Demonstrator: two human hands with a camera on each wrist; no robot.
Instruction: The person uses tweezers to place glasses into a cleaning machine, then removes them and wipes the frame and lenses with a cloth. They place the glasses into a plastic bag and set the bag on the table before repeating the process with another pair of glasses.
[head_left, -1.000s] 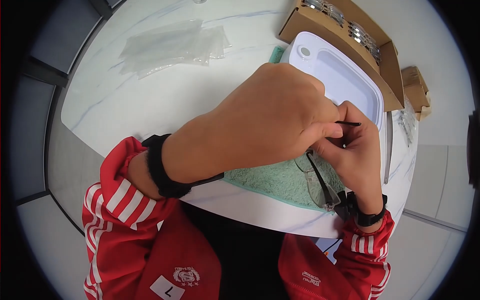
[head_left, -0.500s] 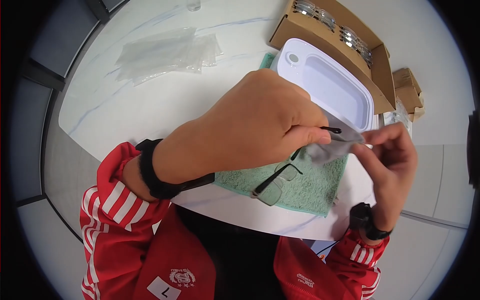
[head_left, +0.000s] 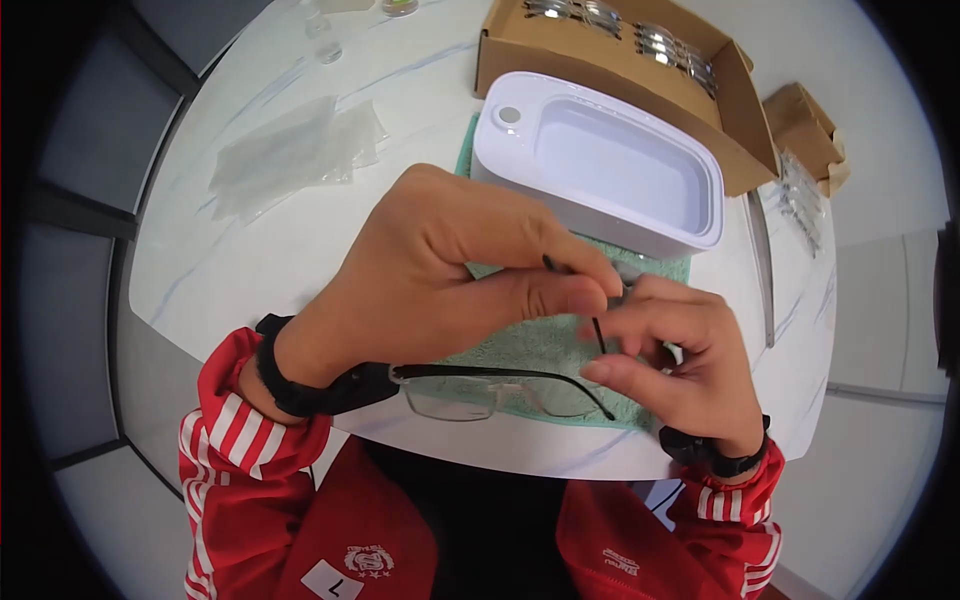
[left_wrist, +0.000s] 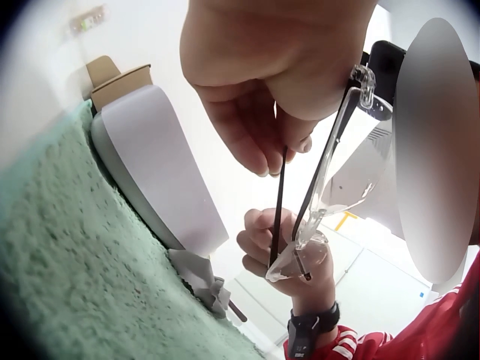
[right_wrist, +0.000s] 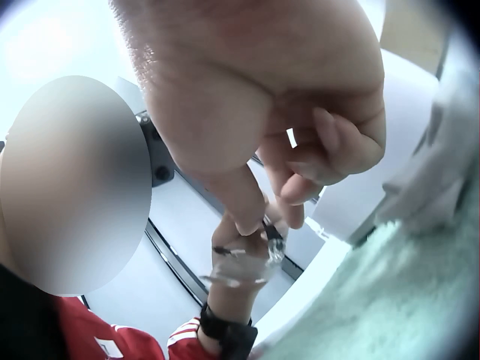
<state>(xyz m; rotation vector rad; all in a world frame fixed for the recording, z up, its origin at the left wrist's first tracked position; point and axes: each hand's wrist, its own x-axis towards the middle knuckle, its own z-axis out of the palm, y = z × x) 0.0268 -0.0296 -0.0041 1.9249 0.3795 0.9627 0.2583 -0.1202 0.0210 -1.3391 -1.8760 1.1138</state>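
Note:
My left hand [head_left: 470,270] pinches a pair of eyeglasses [head_left: 470,371] by the dark tip of one temple. The clear, thin-rimmed lenses hang below it in the head view, with the other black temple unfolded across them. My right hand [head_left: 690,345] is beside the held temple, its thumb and forefinger spread with a gap, the temple passing behind the thumb. In the left wrist view, a crumpled grey cloth [left_wrist: 199,277] lies at the edge of the green towel [left_wrist: 75,240], apart from both hands. The towel lies under the glasses.
A white tub with a round button [head_left: 590,205] stands on the towel's far part. Behind it, a cardboard box [head_left: 600,80] holds several eyeglasses [head_left: 670,50]. Clear plastic bags [head_left: 275,150] lie at left, near small bottles [head_left: 325,45]. A smaller carton [head_left: 800,125] stands at far right.
The right hand has let go of the grey cloth, which was around the temple, and moved back toward the glasses. The left hand has turned, swinging the lenses level below it.

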